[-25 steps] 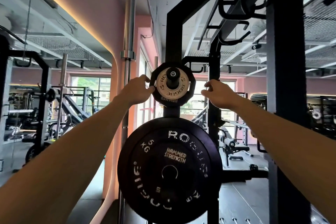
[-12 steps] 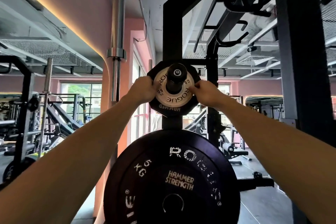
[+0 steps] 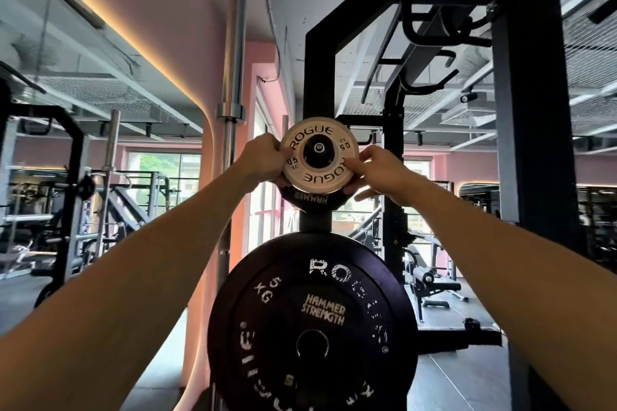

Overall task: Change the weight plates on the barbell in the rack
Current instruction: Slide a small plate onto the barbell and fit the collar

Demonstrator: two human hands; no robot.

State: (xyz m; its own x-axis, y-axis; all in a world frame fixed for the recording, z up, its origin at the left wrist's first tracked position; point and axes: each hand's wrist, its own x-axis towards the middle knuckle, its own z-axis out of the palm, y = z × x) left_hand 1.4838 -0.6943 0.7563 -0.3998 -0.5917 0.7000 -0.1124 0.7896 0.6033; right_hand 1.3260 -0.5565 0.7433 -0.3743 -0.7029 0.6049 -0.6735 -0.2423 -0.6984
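Since a second ago the right hand (image 3: pixel 380 170) has come in from clear of the peg to join the left hand (image 3: pixel 263 157), and both now pinch the rim of the small white plate (image 3: pixel 320 153), left at nine o'clock, right at three o'clock. The plate, earlier seated back against the small black plate (image 3: pixel 309 200), now looks drawn forward along the storage peg (image 3: pixel 319 147), so it is probably about to come off. At six o'clock below hangs the big black plate (image 3: pixel 314 320), untouched.
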